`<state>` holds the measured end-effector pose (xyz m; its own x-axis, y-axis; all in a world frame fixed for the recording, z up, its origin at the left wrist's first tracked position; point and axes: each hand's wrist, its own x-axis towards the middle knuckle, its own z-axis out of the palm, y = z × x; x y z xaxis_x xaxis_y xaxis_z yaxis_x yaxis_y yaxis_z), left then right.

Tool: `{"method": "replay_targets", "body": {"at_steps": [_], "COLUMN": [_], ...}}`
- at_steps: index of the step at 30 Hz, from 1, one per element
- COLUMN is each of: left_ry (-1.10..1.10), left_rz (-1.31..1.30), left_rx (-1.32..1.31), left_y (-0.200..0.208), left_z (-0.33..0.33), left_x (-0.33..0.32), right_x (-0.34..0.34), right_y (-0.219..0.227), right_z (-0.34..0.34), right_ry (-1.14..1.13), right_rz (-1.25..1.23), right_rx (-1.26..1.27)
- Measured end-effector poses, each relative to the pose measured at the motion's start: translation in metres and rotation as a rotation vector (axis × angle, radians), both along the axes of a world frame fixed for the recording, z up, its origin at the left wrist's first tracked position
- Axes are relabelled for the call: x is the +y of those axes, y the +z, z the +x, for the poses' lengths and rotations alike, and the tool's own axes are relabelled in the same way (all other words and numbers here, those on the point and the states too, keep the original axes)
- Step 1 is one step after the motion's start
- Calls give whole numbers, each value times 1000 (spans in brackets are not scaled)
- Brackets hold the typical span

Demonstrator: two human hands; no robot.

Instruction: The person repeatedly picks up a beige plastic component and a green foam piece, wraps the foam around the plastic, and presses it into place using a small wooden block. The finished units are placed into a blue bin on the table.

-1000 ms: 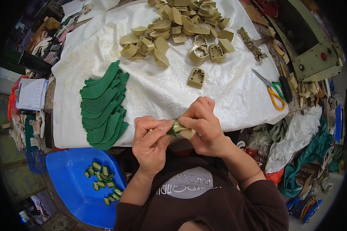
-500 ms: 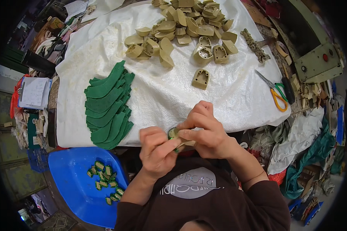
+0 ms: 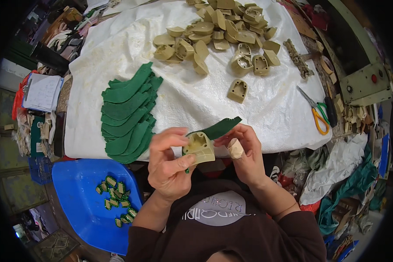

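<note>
Right now the left hand's (image 3: 169, 171) grip is closed on a hollow tan block (image 3: 202, 155), held above the near edge of the white-covered counter (image 3: 185, 102), with a green strip (image 3: 222, 128) running along its far side. The right hand (image 3: 247, 155) is beside the strip; I cannot tell whether its grip is closed.

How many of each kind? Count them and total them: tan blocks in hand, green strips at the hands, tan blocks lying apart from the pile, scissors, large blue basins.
Tan block in hand: 1
Green strip: 1
Separate tan block: 1
Scissors: 1
Large blue basin: 1
Total: 5
</note>
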<state>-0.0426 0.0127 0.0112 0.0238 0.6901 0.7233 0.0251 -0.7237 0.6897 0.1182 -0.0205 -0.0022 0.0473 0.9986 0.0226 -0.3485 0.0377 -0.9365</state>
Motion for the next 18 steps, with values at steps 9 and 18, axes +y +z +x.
{"method": "replay_targets", "body": {"at_steps": [9,18], "left_ry": [30,186], "left_rz": [77,185], "left_rx": [458,688], "left_y": [4,16], "left_z": [0,14], "left_x": [-10,-9], "right_x": [-3,-3], "right_y": [16,23], "right_z": [5,6], "right_ry": [34,125], "right_rz": [-205,102], "right_rx": [337,-292]}}
